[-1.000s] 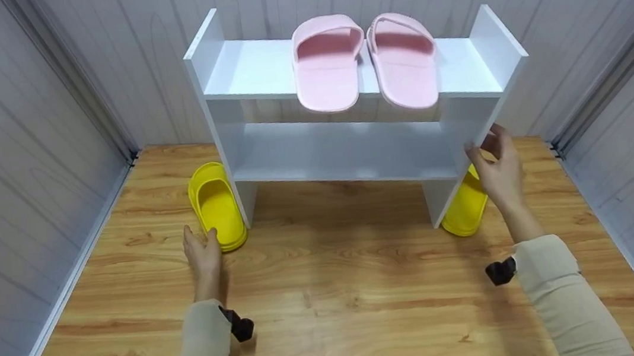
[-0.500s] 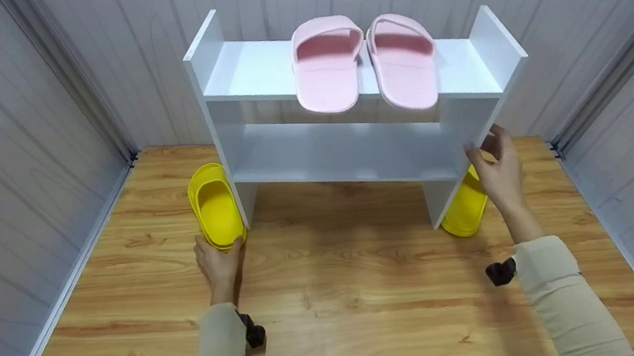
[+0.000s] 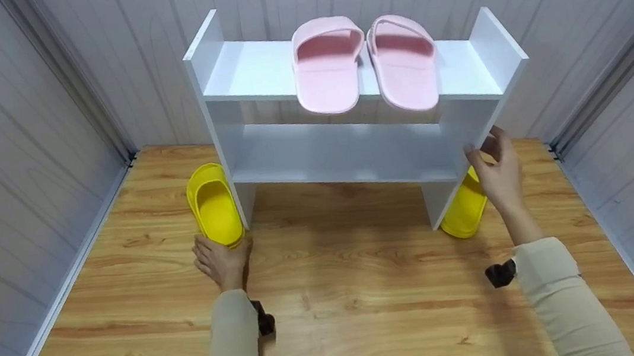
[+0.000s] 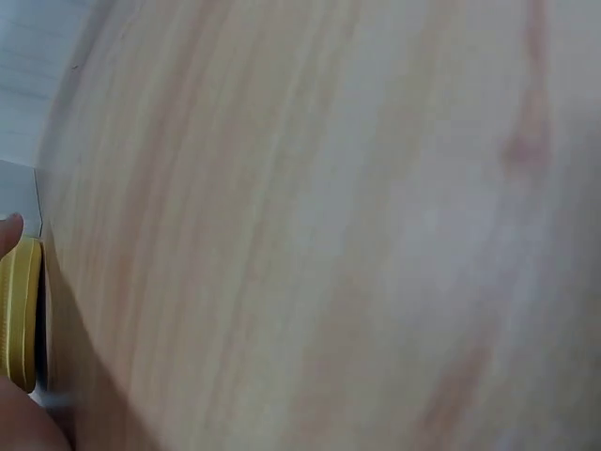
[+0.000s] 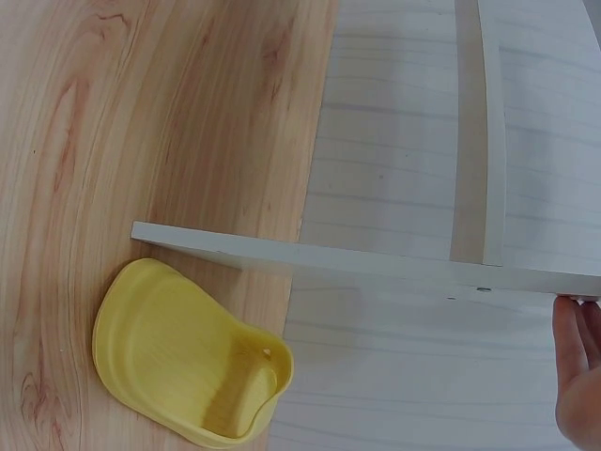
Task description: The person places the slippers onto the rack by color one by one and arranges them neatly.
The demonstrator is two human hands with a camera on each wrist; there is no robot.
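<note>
A yellow slipper [image 3: 216, 207] lies on the floor against the left outer side of a white shoe rack [image 3: 331, 146]. My left hand [image 3: 224, 260] holds its heel end, thumb on the right and fingers on the left. Part of that slipper's sole [image 4: 19, 315] shows at the left edge of the left wrist view. My right hand [image 3: 499, 181] touches the rack's right side panel from outside, its fingertips against the panel in the right wrist view. Below it, a second yellow slipper [image 5: 178, 357] lies on the floor beside that panel, partly hidden in the head view.
A pair of pink slippers [image 3: 328, 81] stands on the rack's top shelf, heels jutting past its front edge. Pale panelled walls [image 3: 6, 118] enclose the wooden floor [image 3: 339, 319] at the back and both sides.
My left hand has moved right and closed on the heel of the left yellow slipper. The right hand stays at the panel, and the rack looks the same.
</note>
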